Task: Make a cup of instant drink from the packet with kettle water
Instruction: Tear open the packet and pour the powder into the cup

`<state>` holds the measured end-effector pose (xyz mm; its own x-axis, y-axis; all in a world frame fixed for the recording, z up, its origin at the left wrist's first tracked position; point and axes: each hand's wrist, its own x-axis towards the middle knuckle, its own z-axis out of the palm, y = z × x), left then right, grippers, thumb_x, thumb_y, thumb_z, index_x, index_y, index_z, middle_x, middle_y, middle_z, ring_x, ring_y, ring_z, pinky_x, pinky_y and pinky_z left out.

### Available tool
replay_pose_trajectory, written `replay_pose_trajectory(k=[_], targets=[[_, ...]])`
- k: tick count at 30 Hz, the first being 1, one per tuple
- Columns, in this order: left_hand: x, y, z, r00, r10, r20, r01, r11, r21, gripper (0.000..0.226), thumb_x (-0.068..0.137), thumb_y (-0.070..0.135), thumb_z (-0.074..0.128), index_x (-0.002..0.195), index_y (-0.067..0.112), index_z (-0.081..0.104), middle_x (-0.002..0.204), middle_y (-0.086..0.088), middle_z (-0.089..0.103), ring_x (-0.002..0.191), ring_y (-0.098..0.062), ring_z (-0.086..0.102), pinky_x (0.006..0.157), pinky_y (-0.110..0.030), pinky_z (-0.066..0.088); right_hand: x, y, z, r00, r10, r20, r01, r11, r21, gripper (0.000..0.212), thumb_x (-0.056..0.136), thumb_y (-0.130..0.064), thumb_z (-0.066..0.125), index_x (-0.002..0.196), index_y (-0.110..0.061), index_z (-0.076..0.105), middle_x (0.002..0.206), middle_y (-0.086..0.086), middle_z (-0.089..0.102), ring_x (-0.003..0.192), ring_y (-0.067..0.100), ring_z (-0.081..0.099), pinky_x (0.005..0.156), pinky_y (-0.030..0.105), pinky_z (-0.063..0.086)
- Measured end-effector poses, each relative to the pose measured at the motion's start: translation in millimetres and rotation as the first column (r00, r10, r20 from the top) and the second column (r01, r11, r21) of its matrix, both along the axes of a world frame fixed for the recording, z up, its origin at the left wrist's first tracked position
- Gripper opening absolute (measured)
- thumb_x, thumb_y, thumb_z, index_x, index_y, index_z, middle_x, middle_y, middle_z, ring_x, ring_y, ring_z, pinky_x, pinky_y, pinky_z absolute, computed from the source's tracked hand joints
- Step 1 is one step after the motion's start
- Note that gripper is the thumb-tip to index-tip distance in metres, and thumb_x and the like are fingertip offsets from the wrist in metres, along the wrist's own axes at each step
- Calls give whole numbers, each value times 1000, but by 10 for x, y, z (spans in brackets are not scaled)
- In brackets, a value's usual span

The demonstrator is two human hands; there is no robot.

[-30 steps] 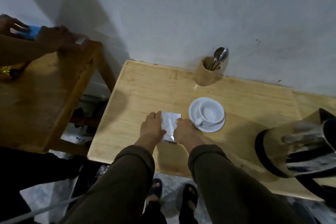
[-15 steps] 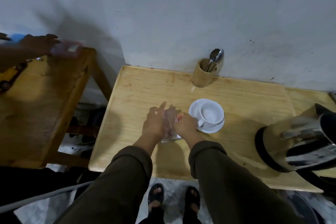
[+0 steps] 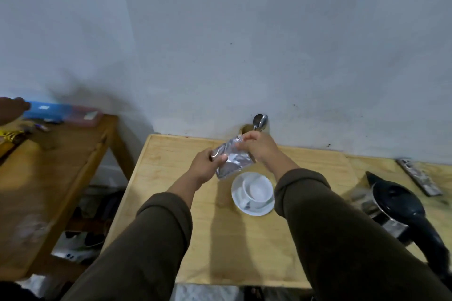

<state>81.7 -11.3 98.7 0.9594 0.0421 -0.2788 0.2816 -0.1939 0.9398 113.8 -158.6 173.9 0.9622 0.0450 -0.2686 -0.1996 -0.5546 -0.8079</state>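
Note:
A silver foil packet [image 3: 233, 160] is held up in the air above the wooden table [image 3: 171, 178]. My left hand [image 3: 205, 167] grips its left lower edge. My right hand [image 3: 256, 145] pinches its top right corner. Just below and to the right, a white cup [image 3: 256, 188] stands empty on a white saucer [image 3: 254, 209]. A steel kettle with a black lid and handle [image 3: 401, 205] stands at the table's right side. Spoons [image 3: 260, 121] stick up from a holder by the wall, mostly hidden behind my right hand.
A phone [image 3: 419, 176] lies flat at the far right by the wall. A second wooden table [image 3: 49, 178] stands to the left, with a blue box [image 3: 49, 110] and another person's hand [image 3: 12, 109] on it. Shoes lie on the floor between the tables.
Both hands have lifted the packet off the table into the air, toward the wall. The view has tilted, so the kettle now shows its black lid.

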Motion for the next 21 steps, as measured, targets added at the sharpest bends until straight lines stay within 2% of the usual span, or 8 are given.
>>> replay_pose_trajectory(k=[2, 4, 6, 8, 11, 14, 17, 21], targets=[[44, -59, 37, 999, 11, -45, -12, 999, -32, 20, 87, 22, 65, 102, 11, 59, 100, -11, 64, 94, -26, 60, 79, -36, 50, 62, -120, 17, 1000, -5, 31, 4, 1000, 23, 9, 81, -14, 69, 90, -11, 68, 69, -1, 57, 69, 17, 53, 72, 31, 46], [79, -135, 62, 998, 0, -69, -1, 1000, -21, 40, 83, 22, 69, 118, 9, 54, 115, -14, 63, 106, -30, 61, 93, -43, 51, 115, -221, 45, 999, 27, 42, -28, 999, 21, 5, 83, -12, 68, 87, -10, 66, 65, -4, 54, 63, 11, 51, 68, 23, 45], [101, -234, 136, 999, 23, -43, -25, 999, -35, 65, 78, 21, 74, 135, 15, 42, 125, -7, 53, 115, -24, 54, 97, -37, 48, 174, -319, 103, 992, 106, 73, -102, 993, -55, 2, 86, -12, 65, 87, -11, 65, 65, -7, 52, 58, 4, 46, 61, 16, 39], [137, -343, 242, 996, 71, 55, -70, 997, -13, 78, 77, 21, 76, 143, 22, 35, 127, 2, 43, 121, -13, 41, 100, -32, 41, 233, -420, 174, 975, 189, 116, -169, 972, -161, 6, 86, -15, 64, 90, -11, 66, 70, -6, 53, 64, 7, 48, 57, 12, 35], [267, -495, 381, 974, 107, 198, -120, 991, 53, 45, 84, 26, 68, 127, 18, 59, 127, 3, 56, 122, -11, 49, 102, -28, 41, 367, -557, 209, 955, 249, 158, -207, 948, -242, 6, 84, -17, 65, 78, -18, 64, 71, -6, 54, 79, 13, 50, 59, 19, 34], [390, -679, 458, 966, 134, 220, -155, 985, 81, 13, 88, 20, 63, 96, 14, 71, 96, -2, 68, 94, -15, 61, 87, -27, 48, 484, -656, 209, 946, 276, 169, -240, 949, -206, 32, 81, -15, 68, 57, -28, 52, 61, -12, 50, 75, 16, 50, 72, 20, 35], [460, -804, 456, 960, 162, 228, -205, 962, 181, 15, 89, 19, 60, 93, 8, 71, 88, -3, 66, 85, -15, 58, 79, -24, 43, 560, -712, 181, 948, 269, 168, -244, 958, -152, 31, 80, -9, 66, 57, -27, 54, 59, -10, 52, 68, 16, 51, 70, 23, 39], [478, -833, 418, 965, 164, 204, -208, 955, 213, 18, 90, 19, 59, 96, 7, 71, 97, -8, 71, 88, -15, 59, 85, -30, 48, 612, -715, 129, 938, 290, 188, -270, 955, -125, 32, 79, -3, 62, 60, -28, 57, 57, -10, 53, 56, 9, 50, 57, 18, 42]])
